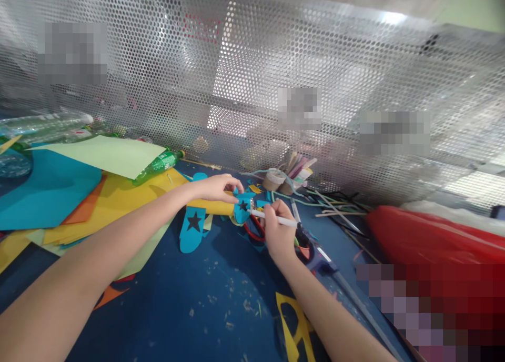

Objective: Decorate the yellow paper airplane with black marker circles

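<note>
A paper model plane [216,207] with a yellow body lies across the blue table, its blue wing [192,242] and blue tail piece [240,216] each bearing a black star. My left hand [219,187] grips the body from above near the tail, fingers curled over it. Pinched in my right hand [279,234] is a white pen-like stick [286,221], its tip at the tail piece beside the smaller star. Whether the tip touches the paper I cannot tell. Red scissor handles [254,234] show partly behind my right hand, with a dark blue glue gun [319,258] to its right.
Coloured paper sheets [51,188] and a green bottle [160,164] lie at left. Cups with sticks [274,179] stand near the perforated metal panel [252,51]. A red plastic bag [418,241] fills the right side. A yellow paper cut-out [290,325] lies in front.
</note>
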A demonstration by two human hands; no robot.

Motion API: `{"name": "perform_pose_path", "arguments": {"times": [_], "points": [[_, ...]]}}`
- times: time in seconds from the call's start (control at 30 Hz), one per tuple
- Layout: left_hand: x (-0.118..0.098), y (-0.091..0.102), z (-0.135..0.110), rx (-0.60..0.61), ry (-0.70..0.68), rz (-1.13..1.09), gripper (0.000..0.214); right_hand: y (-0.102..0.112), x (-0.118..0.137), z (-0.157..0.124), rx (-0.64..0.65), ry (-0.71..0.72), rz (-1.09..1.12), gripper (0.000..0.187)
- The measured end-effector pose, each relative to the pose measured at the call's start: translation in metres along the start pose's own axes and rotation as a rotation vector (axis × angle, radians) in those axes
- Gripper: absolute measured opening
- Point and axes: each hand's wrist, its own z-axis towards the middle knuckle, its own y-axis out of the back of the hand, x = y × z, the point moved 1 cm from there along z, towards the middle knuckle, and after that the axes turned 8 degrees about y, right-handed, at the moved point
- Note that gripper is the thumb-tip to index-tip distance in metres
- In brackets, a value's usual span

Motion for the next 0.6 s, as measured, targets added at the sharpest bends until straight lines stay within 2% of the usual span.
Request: {"name": "perform_pose_path", "arguments": {"times": [0.6], "points": [[-0.0036, 0.0010, -0.0003, -0.005, 0.002, 0.015, 0.024, -0.0009, 0.0008, 0.0002, 0.009, 0.006, 0.006, 0.031]]}}
